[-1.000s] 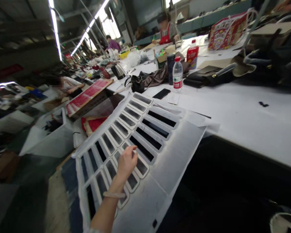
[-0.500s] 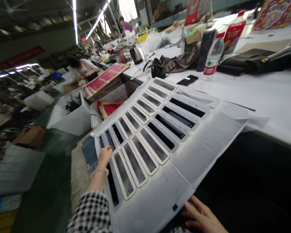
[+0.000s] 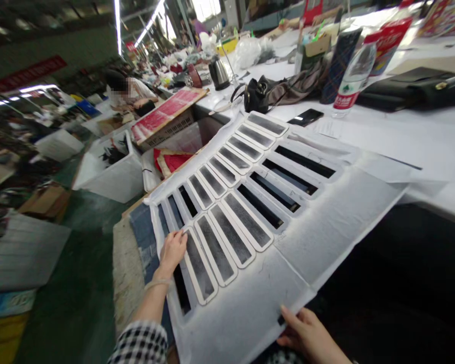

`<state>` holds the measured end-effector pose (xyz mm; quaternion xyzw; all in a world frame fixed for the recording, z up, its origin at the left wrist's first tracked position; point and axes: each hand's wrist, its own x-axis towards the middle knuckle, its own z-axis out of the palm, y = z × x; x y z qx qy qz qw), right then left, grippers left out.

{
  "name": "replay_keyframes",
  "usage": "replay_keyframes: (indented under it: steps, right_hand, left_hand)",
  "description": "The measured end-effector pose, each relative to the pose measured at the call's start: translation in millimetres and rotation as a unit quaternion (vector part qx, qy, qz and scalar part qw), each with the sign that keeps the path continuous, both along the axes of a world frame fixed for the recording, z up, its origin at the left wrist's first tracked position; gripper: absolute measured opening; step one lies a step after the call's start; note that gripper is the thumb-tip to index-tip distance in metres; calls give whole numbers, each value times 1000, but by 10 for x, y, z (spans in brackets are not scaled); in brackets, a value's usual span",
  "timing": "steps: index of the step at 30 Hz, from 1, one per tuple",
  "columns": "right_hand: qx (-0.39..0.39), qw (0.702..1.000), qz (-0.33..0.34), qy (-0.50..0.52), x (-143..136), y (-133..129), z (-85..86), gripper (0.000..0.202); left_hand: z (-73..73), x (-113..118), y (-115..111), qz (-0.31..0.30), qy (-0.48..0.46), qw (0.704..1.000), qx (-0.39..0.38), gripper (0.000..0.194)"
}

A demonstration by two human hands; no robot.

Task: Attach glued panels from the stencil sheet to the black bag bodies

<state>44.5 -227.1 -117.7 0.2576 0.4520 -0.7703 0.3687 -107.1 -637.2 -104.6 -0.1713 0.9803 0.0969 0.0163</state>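
I have the left hand (image 3: 173, 251) curled at the upper end of a white-rimmed dark strip (image 3: 200, 265) on the pale slotted sheet (image 3: 246, 308), which overlaps the white table (image 3: 451, 146). My right hand (image 3: 307, 331) meets the sheet's near edge, fingers bent; I cannot tell whether either grips.

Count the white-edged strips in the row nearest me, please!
4, side by side: the leftmost strip by your left hand, then the second strip, third strip and fourth strip going right.
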Motion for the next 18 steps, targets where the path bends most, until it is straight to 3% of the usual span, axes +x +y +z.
replay_keyframes:
  steps: [10, 18]
  right_hand:
    - [39, 997, -44, 45, -34, -103, 40, 66]
    - [73, 992, -93, 44, -27, -61, 43, 58]
  left_hand:
    - [240, -375, -113, -23, -88, 996, -1, 30]
    - [459, -454, -116, -15, -110, 990, 81, 36]
